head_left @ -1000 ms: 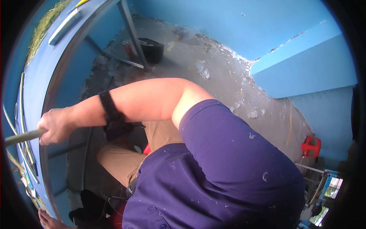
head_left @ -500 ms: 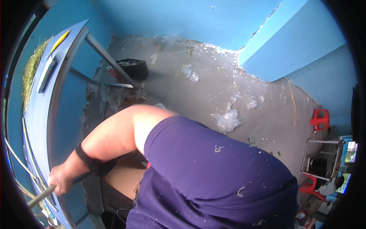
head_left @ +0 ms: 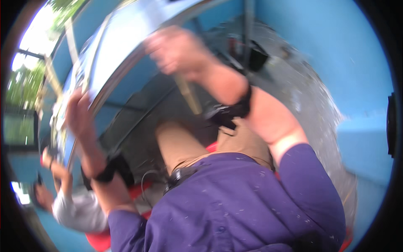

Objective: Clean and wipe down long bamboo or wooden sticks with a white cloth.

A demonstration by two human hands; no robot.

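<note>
At the edge of the table (head_left: 119, 46), the right hand (head_left: 174, 52) looks curled round a pale strip (head_left: 189, 95) that juts below it toward the trousers (head_left: 180, 143) and could snag them if swung low, while I cannot tell whether the blurred left hand (head_left: 79, 115) grips anything.
</note>
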